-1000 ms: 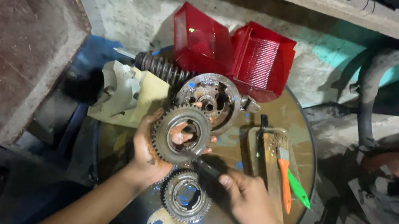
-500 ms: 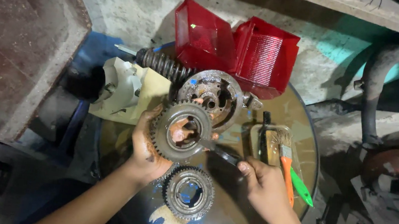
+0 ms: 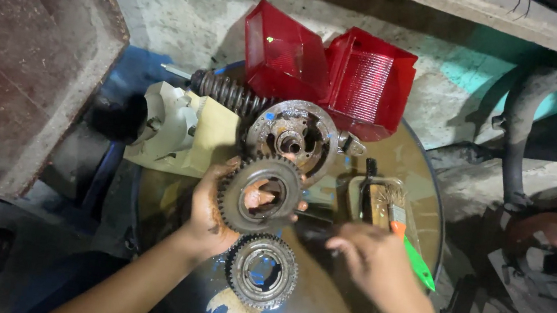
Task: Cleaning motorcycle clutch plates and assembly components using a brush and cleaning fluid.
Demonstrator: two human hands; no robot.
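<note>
Grimy concrete and a rough wall make up the background, and all the work is done on top of a round metal drum lid [image 3: 426, 192], oily and patchy with blue and rust. A toothed gear [image 3: 261, 195] is gripped by the left hand [image 3: 210, 205], fingers wrapped around the left rim and poking through the centre hole, so it is held tilted up off the lid, probably to keep the bore exposed. The right hand [image 3: 369, 258] is kept half closed near the gear's right side; something thin and dark seems to be pinched in it and pointed at the gear, but what exactly can't be told. A second gear [image 3: 261, 271] is laid flat just near of the held one, not touching it as far as can be seen. Just far of the held gear a rusty round hub [image 3: 293, 139] is parked, and a coil spring on a shaft [image 3: 228, 91] is laid to its left. Two red plastic lamp lenses [image 3: 327, 65] are propped against the wall at the far edge, boxy and ribbed, out of the way. A pale cardboard piece [image 3: 215, 142] is set on the left with an off-white part [image 3: 163, 122] on it. On the right an orange and green handled tool [image 3: 416, 259] is left within reach. No readable labels or signs can be made out.
</note>
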